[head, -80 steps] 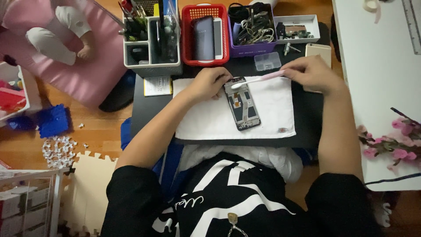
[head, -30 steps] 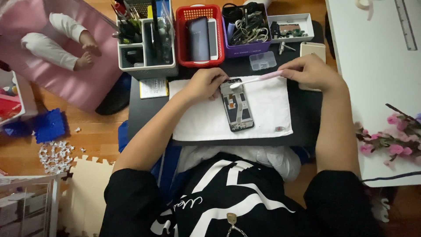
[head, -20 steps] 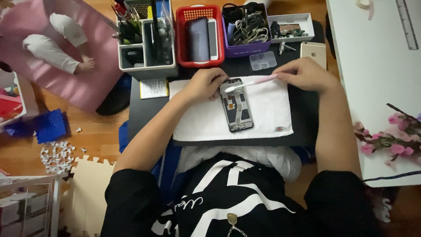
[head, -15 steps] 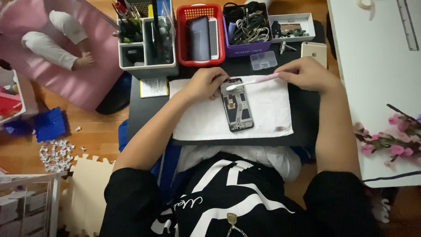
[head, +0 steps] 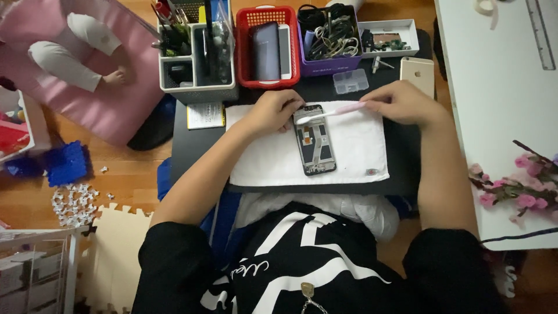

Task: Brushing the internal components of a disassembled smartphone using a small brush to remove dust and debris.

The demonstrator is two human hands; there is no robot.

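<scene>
Nearest the person, a white towel [head: 349,151] lies spread on the black low table [head: 197,151]. On it rests the opened phone [head: 315,140], back cover off, dark circuit boards and frame exposed; its long axis runs from about 6 o'clock to 12 o'clock, top end pointing away from the person, tilted slightly toward 11.

At the phone's top edge, the left hand [head: 272,111] rests with curled fingers pressed against the upper left corner, steadying it. The right hand [head: 404,102], at 2 o'clock from the phone, pinches the handle of a pale pink toothbrush [head: 332,112]. The brush lies nearly crosswise, handle toward 3 o'clock, white head toward 9 o'clock touching the phone's top end.

Beyond, at 12 o'clock, stand a small clear plastic box [head: 350,81], a gold-backed phone [head: 417,74], a red basket [head: 267,43], a purple bin [head: 328,35] of cables and a white tray [head: 388,36].
</scene>
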